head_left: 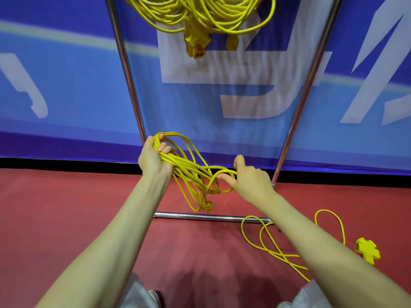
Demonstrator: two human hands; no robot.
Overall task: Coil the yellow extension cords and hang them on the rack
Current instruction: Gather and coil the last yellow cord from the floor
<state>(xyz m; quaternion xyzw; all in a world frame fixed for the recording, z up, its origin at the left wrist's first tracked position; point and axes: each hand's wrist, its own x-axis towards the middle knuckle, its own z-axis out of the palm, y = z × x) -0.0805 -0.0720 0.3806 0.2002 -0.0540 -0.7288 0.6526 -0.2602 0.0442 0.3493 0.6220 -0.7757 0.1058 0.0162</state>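
A yellow rubber-sheathed extension cord [191, 172], half gathered into long uneven loops, hangs at the centre of the frame. The left hand [154, 157] grips the top of the bundle, fingers curled round all the strands. The right hand [251, 182] pinches a single strand between thumb and forefinger, just right of the bundle. The rest of the cord trails in slack curves across the lower right. It ends in a yellow block-shaped socket end [367, 250] lying on the red carpeted floor [66, 207]. The cord looks light, limp and springy, likely to twist and slide out of shape. It is probably best held at the top, where every loop crosses, with the heavier socket end fed in last. Behind stands a shiny metal tube rack [126, 74], with coiled yellow cords [200, 16] hanging at the upper centre, against a blue printed fabric banner [66, 74].
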